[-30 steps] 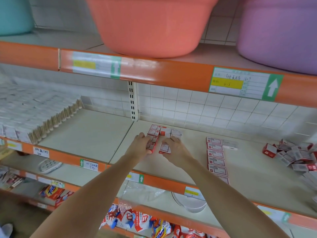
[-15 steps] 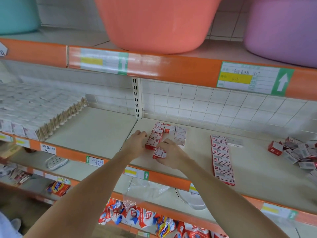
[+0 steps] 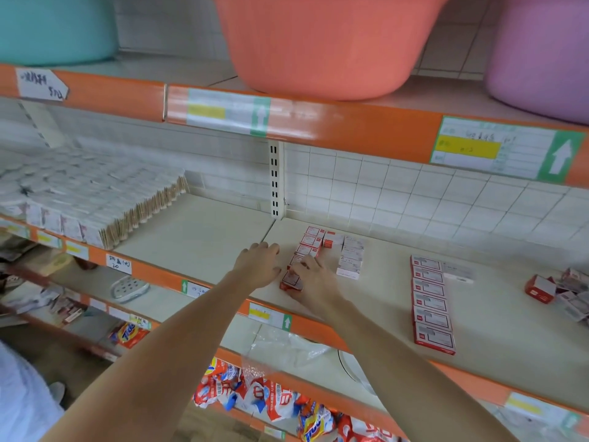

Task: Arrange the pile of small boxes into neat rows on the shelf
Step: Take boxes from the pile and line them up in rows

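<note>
My right hand [image 3: 314, 283] is hiding part of the small red box [image 3: 290, 280] I am pinching at the shelf [image 3: 497, 355] front edge; my left hand [image 3: 259, 266] is lying loosely spread just beside it, holding nothing. The pile [image 3: 562, 291] is running off the right edge. Since a moment ago this box has slid nearer the front edge. Bare shelf is lying between my rows [image 3: 314, 245] and the finished row [image 3: 430, 303].

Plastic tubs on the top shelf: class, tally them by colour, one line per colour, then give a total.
Teal tub: 1
Orange tub: 1
Purple tub: 1
Total: 3
</note>
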### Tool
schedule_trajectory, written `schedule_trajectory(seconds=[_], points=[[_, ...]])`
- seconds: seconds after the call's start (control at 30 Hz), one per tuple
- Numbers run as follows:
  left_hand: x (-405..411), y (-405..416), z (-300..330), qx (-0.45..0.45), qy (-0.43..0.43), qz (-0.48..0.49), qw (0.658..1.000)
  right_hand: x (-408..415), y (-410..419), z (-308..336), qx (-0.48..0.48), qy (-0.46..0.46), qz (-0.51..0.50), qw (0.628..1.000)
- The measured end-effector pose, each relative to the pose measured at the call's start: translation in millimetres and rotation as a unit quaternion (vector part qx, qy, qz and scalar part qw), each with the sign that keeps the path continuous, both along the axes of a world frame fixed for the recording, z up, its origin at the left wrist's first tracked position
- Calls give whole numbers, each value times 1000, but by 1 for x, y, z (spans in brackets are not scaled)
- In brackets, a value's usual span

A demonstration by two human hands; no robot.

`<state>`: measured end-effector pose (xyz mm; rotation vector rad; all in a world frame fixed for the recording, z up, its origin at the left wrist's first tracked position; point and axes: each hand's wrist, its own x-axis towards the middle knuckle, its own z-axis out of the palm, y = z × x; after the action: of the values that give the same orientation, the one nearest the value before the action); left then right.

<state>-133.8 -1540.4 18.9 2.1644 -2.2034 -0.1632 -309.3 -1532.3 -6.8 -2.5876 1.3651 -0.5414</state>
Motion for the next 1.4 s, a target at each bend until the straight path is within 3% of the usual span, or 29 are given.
schedule_trajectory(seconds=[0.3,0.73,0.97,1.4], points=[[2,4,6,-4,12,6,1000,5,-6,3,20,22,-25,999],[-31,8,22,-27,58,-22,998,-37,-15,10,19,-37,-37,998],[-98,-8,29,-56,59,-96,992,-107,-20,26,6,-33,-106,994],[-271,-14,32,-32,54,-226,972,-279,16,33,67,-6,-238,969]])
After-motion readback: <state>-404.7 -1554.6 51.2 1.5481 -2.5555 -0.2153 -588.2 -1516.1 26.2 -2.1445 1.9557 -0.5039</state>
